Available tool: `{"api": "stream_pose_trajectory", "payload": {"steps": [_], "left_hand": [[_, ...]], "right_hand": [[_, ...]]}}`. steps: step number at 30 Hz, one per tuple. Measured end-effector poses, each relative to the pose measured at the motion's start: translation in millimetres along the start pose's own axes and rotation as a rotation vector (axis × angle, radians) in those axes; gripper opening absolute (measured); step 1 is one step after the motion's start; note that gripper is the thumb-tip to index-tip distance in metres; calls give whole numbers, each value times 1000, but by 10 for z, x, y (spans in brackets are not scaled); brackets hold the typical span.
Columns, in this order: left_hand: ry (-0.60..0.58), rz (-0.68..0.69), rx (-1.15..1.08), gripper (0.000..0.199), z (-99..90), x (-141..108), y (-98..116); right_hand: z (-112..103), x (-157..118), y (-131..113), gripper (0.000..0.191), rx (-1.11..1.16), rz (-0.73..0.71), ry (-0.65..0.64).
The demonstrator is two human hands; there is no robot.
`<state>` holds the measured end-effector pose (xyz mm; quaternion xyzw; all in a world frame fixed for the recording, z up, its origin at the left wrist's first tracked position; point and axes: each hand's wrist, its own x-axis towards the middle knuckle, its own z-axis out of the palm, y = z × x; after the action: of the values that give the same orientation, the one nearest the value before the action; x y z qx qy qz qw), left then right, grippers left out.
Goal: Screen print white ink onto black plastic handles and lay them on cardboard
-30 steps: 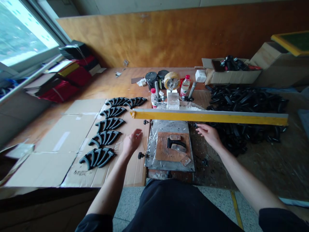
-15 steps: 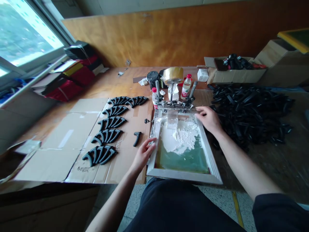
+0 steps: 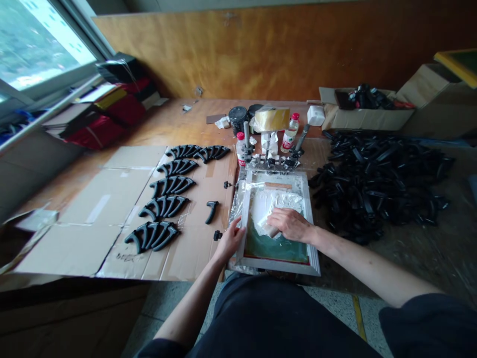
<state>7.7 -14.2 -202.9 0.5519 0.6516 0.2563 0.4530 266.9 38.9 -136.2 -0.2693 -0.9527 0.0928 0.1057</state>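
A metal-framed screen (image 3: pixel 278 267) with green mesh lies in front of me, hinged at its far edge to a metal clamp (image 3: pixel 274 163). White paste (image 3: pixel 261 205) covers the upper part of the mesh. My right hand (image 3: pixel 288 223) is closed round a flat squeegee (image 3: pixel 273 230) over the paste. At the frame's left edge, my left hand (image 3: pixel 231 239) rests with its fingers apart, touching the rim. A single black curved handle (image 3: pixel 212 212) lies on the cardboard (image 3: pixel 186 248) to the left.
Rows of black handles (image 3: pixel 164 206) lie on the cardboard. Behind the clamp stand bottles (image 3: pixel 289 133), a black jar (image 3: pixel 237 119) and a tape roll (image 3: pixel 272 120). A heap of black parts (image 3: pixel 372 179) and an open box (image 3: pixel 365 118) are at right.
My right hand has moved from the frame's right edge onto the screen and now grips the squeegee. The frame has shifted and sits straighter. My left hand remains at the left edge.
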Motion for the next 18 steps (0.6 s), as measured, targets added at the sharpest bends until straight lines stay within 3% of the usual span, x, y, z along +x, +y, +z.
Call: {"api": "stream_pose_trajectory", "payload": {"steps": [2, 4, 7, 9, 12, 15, 18], "left_hand": [[-1, -8, -17, 61, 4, 0, -7], [-5, -6, -30, 61, -2, -5, 4], [-14, -1, -35, 62, -20, -24, 43], [-12, -4, -45, 62, -25, -37, 67], [-1, -11, -74, 64, -20, -46, 89], [-9, -14, -131, 65, -51, -68, 149], [-50, -6, -222, 69, -172, -151, 336]], "right_hand": [[-61, -57, -9, 19, 28, -55, -53], [-91, -37, 4, 16, 52, -4, -50], [-8, -12, -16, 17, 4, 93, 91], [90, -64, -66, 20, -48, 64, 169], [144, -130, -116, 18, -8, 16, 168], [2, 47, -47, 9, 48, 128, 191], [-294, 344, 173, 33, 25, 326, 310]]}}
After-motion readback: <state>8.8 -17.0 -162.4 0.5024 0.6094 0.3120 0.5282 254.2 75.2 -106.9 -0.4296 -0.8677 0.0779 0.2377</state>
